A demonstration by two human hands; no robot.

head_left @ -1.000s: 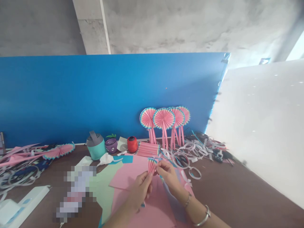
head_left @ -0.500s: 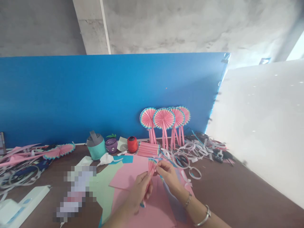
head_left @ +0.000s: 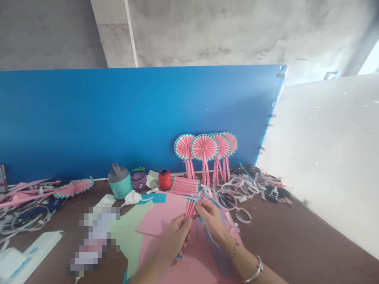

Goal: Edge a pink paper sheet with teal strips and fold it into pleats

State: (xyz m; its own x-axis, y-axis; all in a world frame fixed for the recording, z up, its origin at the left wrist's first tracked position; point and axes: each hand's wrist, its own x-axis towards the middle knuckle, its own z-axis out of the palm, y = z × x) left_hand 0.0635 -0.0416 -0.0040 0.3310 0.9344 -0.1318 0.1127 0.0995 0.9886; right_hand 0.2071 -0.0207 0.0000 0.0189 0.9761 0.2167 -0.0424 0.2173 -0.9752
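Note:
A pleated pink paper strip [head_left: 190, 205] with blue and cream striped ends is bunched into a narrow bundle above the pink sheets [head_left: 192, 264]. My left hand [head_left: 177, 236] wraps round its middle, and the folds fan out a little at the top and bottom. My right hand [head_left: 209, 217] is beside the upper end with thumb and forefinger pinched together at its edge. Whether a thread or anything else thin sits in that pinch, I cannot make out. Behind the hands lies another pleated pink strip [head_left: 185, 186], spread flat.
Several round pink paper fans [head_left: 204, 148] lean on the blue partition [head_left: 118, 118]. A red spool [head_left: 165, 180], a purple pot [head_left: 139, 181] and a teal cup [head_left: 120, 183] stand at the back. White paper strips [head_left: 244, 187] lie tangled on the right; green paper [head_left: 133, 221] lies left.
My left hand has moved slightly up and right along the bundle, and its fingers have closed further round it. My right hand stays near the top, shifted only a little.

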